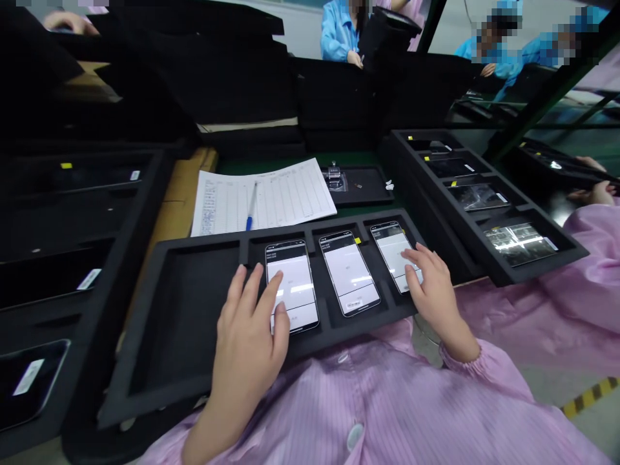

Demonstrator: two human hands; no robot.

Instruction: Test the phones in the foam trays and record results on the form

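A black foam tray (194,310) lies in front of me with three lit phones in its slots. My left hand (249,329) rests open on the tray, fingers spread, fingertips touching the left phone (293,284). My right hand (431,284) lies open over the right phone (394,255), fingers on its white screen. The middle phone (351,271) is untouched. The tray's leftmost slot holds nothing.
A paper form (276,194) with a blue pen (250,208) lies behind the tray. Further black trays of dark phones stand at the right (484,194) and left (58,258). A small tray (358,184) sits behind. People in blue coats work at the back.
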